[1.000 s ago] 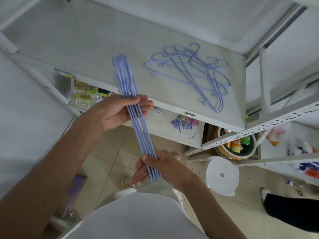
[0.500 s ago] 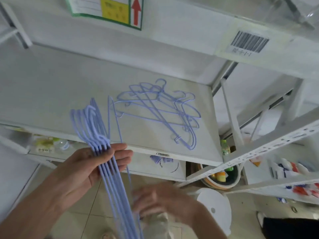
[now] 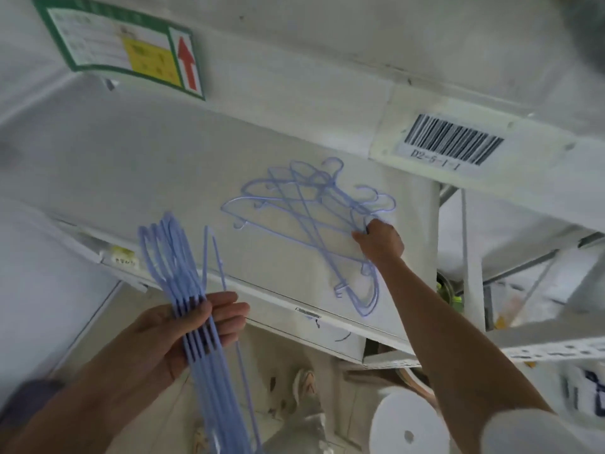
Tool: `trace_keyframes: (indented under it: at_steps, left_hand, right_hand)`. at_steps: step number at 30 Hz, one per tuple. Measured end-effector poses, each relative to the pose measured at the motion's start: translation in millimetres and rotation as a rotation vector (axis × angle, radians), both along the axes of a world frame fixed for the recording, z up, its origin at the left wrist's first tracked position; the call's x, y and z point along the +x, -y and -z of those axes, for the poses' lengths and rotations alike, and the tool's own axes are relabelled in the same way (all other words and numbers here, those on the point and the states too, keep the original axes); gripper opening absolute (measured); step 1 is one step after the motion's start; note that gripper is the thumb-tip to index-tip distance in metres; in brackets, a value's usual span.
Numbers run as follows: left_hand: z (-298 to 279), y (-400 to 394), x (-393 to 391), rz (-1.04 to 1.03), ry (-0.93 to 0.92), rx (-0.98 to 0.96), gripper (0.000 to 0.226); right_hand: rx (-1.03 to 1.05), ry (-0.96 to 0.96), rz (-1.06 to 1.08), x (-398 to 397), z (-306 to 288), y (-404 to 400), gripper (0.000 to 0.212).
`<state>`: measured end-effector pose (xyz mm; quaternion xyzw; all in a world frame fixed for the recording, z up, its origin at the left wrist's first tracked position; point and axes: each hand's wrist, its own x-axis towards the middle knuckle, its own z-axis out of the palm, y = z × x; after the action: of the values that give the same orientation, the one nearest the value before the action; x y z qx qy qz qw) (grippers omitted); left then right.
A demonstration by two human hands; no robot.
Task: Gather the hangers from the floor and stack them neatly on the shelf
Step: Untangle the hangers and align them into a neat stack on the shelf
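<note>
My left hand (image 3: 183, 335) grips a tight bundle of several lilac wire hangers (image 3: 178, 270), hooks pointing up, in front of the white shelf (image 3: 131, 178). A loose tangle of several more lilac hangers (image 3: 304, 231) lies on the shelf board to the right. My right hand (image 3: 379, 240) reaches onto the shelf, and its fingers curl on the right edge of that tangle.
An upper shelf beam carries a green and yellow sign (image 3: 131, 50) and a barcode label (image 3: 455, 142). A white upright post (image 3: 432, 257) stands right of the pile. Below are a white round stool (image 3: 406, 421), lower racks with goods (image 3: 582, 388) and tiled floor.
My right hand let go of the bundle's lower end and reached up to the tangled hangers on the shelf. The view tilted upward. My left hand keeps the bundle.
</note>
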<state>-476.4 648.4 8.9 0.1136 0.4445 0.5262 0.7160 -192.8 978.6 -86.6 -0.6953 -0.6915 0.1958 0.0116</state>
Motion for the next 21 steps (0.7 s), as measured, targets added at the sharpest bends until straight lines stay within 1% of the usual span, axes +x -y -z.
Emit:
trace_keyframes:
  at_steps: [2,3,7,9,10,12,15,18,20,21]
  left_hand:
    - [2.3,-0.4,5.1,-0.061,0.002,0.012,0.035]
    - [3.2,-1.0,9.4,-0.092,-0.001,0.009,0.034]
    - [0.1,-5.6,27.6,-0.153,0.003,0.055,0.038]
    - [-3.4,-7.3,34.9,-0.148,-0.007,0.102,0.052]
    - [-4.9,-8.6,38.5,-0.153,-0.009,0.114,0.052]
    - [-8.1,-12.4,44.0,-0.182,-0.003,0.129,0.036]
    - [-8.1,-15.7,49.9,-0.217,-0.03,0.112,0.037]
    - [-8.9,-11.8,54.0,-0.248,-0.028,0.116,0.038]
    - [-11.1,-7.5,55.9,-0.277,-0.025,0.112,0.038]
    - [-12.2,-6.1,57.5,-0.288,-0.022,0.111,0.037]
  right_hand:
    - [0.089,-0.017,-0.028,0.9,5.0,-4.4,0.028]
    - [0.149,-0.023,-0.042,2.6,5.5,-5.6,0.025]
    - [0.391,-0.062,-0.109,16.6,2.7,-11.7,0.021]
    - [0.47,-0.101,-0.136,19.3,-4.8,-15.4,0.02]
    - [0.491,-0.113,-0.158,18.5,-8.1,-17.1,0.02]
    - [0.481,-0.148,-0.19,12.9,-12.3,-20.1,0.022]
    - [0.364,-0.144,-0.236,0.4,-7.0,-22.4,0.027]
    - [0.246,-0.055,-0.277,-12.1,1.1,-22.9,0.031]
    - [0.201,0.007,-0.293,-17.7,1.3,-25.0,0.037]
    - [0.189,0.032,-0.305,-18.8,0.2,-26.7,0.035]
